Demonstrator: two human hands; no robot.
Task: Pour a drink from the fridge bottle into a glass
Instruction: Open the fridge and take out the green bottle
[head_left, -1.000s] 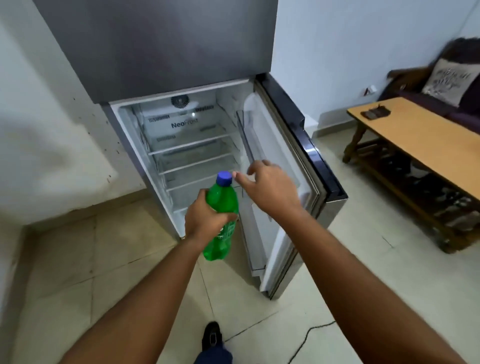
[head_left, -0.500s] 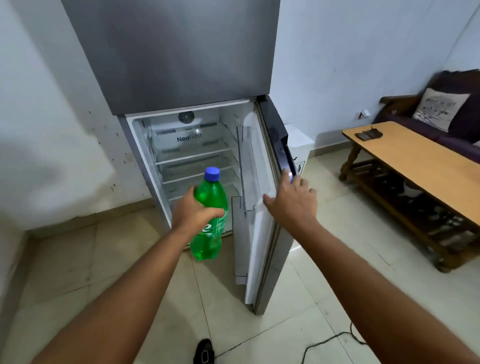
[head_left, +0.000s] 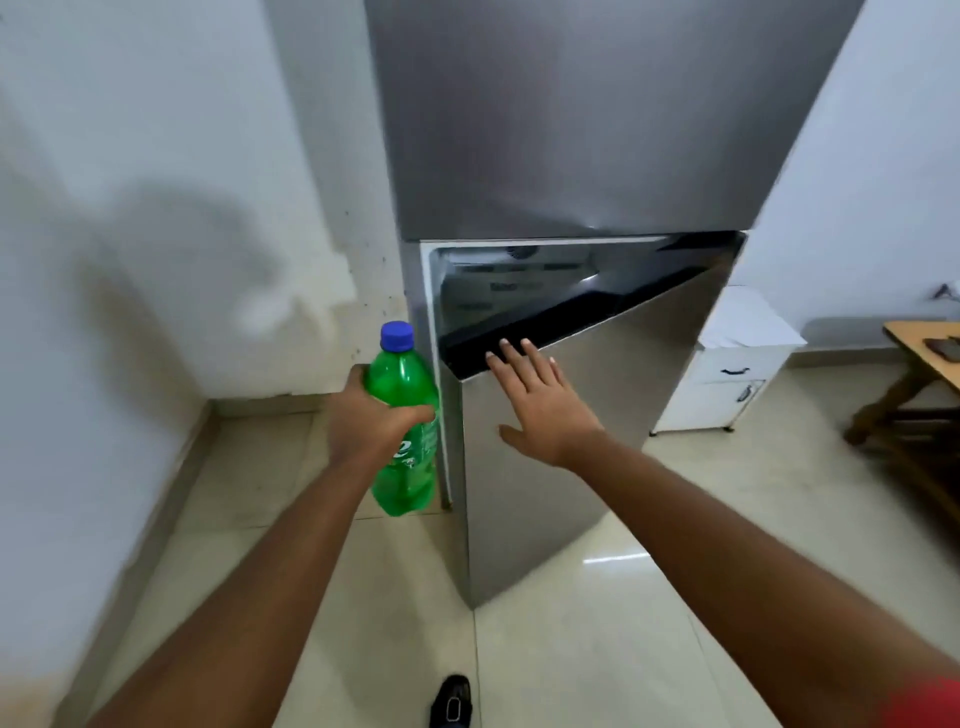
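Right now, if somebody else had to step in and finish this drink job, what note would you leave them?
Left hand: closed around the green bottle, upright, blue cap on, beside the fridge.
Right hand: open, palm flat on the lower fridge door, fingers at its top edge.
Done: bottle is out of the fridge.
Left: door is ajar, so shut it; no glass is in view, so find one, uncap and pour.

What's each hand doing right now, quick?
Left hand: closed around the green bottle, cap on.
Right hand: open, flat against the fridge door, holding nothing.
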